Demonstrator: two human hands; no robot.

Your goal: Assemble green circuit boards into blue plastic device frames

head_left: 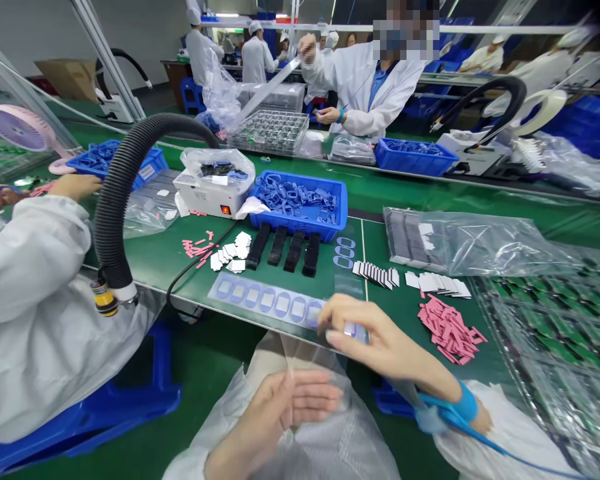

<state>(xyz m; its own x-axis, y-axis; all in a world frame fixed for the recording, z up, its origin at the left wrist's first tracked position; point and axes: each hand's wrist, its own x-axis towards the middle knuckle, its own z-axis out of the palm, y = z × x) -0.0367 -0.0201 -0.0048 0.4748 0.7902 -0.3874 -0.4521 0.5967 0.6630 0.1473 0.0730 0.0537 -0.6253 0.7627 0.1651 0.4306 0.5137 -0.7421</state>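
My left hand (300, 400) is held palm up over my lap, its fingers stretched out and nothing in it. My right hand (367, 330) is above the right end of a clear strip (250, 300), thumb and fingers curled together. Its fingertips are blurred, and what they hold, if anything, I cannot make out. A blue band with a cord circles my right wrist. Along the bench's front edge, the strip carries a row of blue oval frames with white squares inside; my right hand covers part of its right end.
Behind the strip lie black straps (293, 251), white pads (237, 251) and a blue bin (300, 223) of blue frames. Right are pink pieces (450, 330) and trays of green boards (555, 320). A black hose (110, 193) arches left, beside a co-worker's sleeve (30, 267).
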